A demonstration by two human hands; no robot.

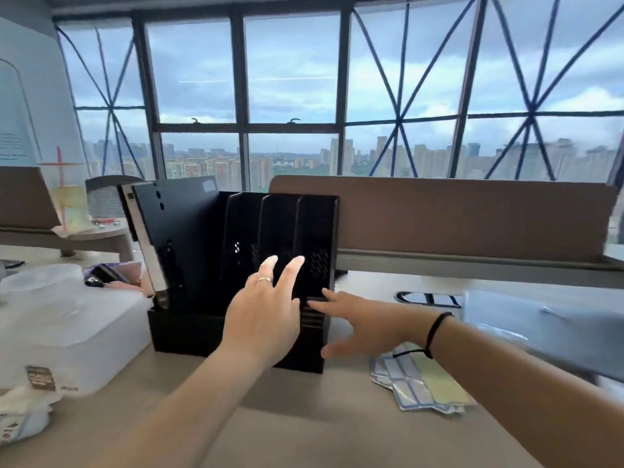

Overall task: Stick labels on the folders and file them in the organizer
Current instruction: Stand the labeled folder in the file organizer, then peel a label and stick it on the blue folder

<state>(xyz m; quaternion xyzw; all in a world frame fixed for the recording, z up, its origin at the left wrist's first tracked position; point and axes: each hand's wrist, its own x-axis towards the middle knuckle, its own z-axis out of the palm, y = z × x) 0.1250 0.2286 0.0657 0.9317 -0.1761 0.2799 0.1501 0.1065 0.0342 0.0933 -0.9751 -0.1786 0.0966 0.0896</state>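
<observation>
The black organizer (243, 278) stood toward the desk's (304, 427) far edge, a black folder (175, 228) leaning in its leftmost slot. Both hands reached in with fingers spread: the left hand (261, 312) hovered before the dividers, the right hand (354, 327) touched the organizer's right front corner. Label sheets (418, 383) lay near the desk's right side.

My desk (337, 434) fills the lower frame, a pale wood top. The black organizer (243, 265) stands at centre. A white plastic box (71, 329) sits at left, label sheets (422, 383) lie at lower right, and a blurred grey folder (547, 329) rests at the right edge.
</observation>
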